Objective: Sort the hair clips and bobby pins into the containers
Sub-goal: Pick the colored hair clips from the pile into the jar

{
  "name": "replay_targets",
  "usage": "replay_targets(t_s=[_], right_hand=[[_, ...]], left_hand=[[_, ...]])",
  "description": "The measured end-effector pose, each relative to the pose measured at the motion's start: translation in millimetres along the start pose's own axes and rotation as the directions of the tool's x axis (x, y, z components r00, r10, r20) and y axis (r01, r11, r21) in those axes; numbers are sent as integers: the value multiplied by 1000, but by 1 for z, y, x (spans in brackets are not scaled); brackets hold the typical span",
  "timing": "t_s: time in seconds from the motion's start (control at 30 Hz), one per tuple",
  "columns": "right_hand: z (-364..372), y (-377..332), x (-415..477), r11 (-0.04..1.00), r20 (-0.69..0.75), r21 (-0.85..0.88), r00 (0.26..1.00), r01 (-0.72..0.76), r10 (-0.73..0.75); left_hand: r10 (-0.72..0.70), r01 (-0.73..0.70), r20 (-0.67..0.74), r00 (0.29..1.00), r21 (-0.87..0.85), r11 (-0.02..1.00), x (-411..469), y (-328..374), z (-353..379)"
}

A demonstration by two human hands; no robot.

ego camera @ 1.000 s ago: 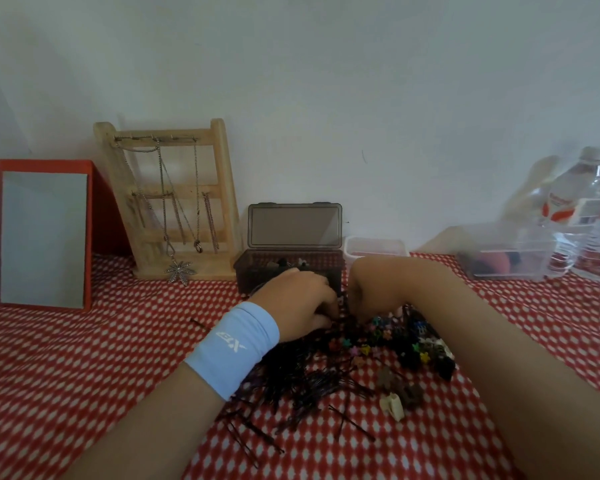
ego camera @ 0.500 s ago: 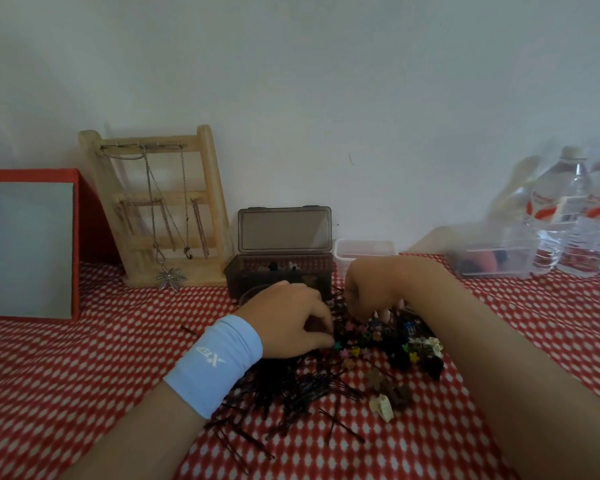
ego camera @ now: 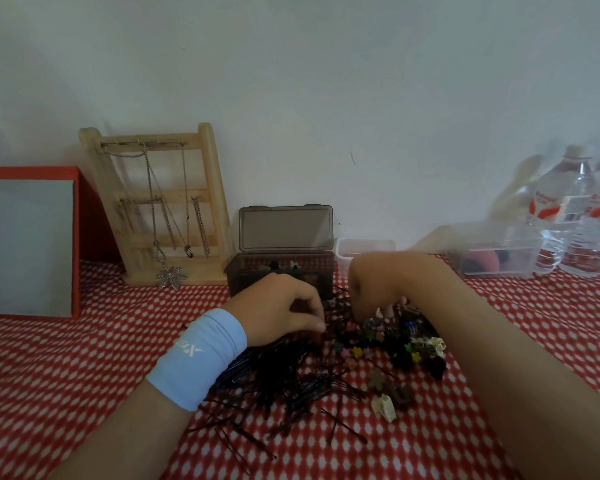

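A heap of black bobby pins (ego camera: 284,386) lies on the red checked cloth, with small coloured hair clips (ego camera: 407,344) piled to its right. My left hand (ego camera: 281,308), above a light blue wristband, rests curled on the heap's far edge with its fingertips pinched together. My right hand (ego camera: 378,285) is curled knuckles-up over the far side of the clips, fingers pointing down into them. What either hand holds is hidden. Just behind the hands stand a dark translucent box (ego camera: 284,230) with its lid up and some clips inside, and a small white container (ego camera: 364,245).
A wooden jewellery rack (ego camera: 160,209) with necklaces leans on the wall at the back left, beside a red-framed mirror (ego camera: 28,240). At the back right are a clear plastic tub (ego camera: 496,258) and water bottles (ego camera: 575,216). A cream clip (ego camera: 385,407) and brown clips lie near me.
The view has tilted and shifted a little, so the scene sits lower and further left. Both hands stay over the pile, with only small finger movements.
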State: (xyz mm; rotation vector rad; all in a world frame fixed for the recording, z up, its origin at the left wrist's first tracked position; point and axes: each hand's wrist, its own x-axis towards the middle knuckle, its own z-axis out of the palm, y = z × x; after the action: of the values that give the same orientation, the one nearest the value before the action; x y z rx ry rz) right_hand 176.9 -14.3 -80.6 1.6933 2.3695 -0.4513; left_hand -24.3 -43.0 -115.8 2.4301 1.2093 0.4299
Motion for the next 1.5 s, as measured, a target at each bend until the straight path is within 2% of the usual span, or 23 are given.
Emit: replay_targets(t_s=[0.13, 0.3, 0.4, 0.57, 0.77, 0.93, 1.3, 1.4, 1.5], right_hand=[[3, -5, 5, 999, -13, 30, 999, 39, -39], [10, -17, 8, 998, 21, 9, 998, 55, -55], [12, -19, 9, 999, 19, 1, 999, 50, -50], [12, -16, 9, 997, 30, 54, 998, 54, -56], [8, -8, 13, 991, -9, 103, 996, 91, -90], [1, -1, 12, 976, -5, 180, 992, 126, -127], [14, -9, 15, 993, 87, 67, 991, 96, -101], [15, -10, 15, 992, 104, 71, 989, 101, -108], [14, -9, 13, 993, 92, 60, 990, 103, -109]], left_hand=[[-16, 16, 1, 1000, 63, 998, 1, -1, 1], [33, 15, -123, 992, 373, 928, -1, -5, -13], [69, -24, -60, 996, 558, 830, -2, -7, -11], [86, -66, 2, 996, 656, 752, 2, -8, 2], [131, -69, -49, 990, 642, 763, 3, -8, 4], [148, -132, 32, 988, 661, 739, 5, -4, 12], [88, -108, 63, 994, 588, 802, 9, -11, 15], [39, -56, 44, 998, 559, 828, 9, -14, 16], [59, -54, 5, 998, 505, 862, 8, -12, 15]])
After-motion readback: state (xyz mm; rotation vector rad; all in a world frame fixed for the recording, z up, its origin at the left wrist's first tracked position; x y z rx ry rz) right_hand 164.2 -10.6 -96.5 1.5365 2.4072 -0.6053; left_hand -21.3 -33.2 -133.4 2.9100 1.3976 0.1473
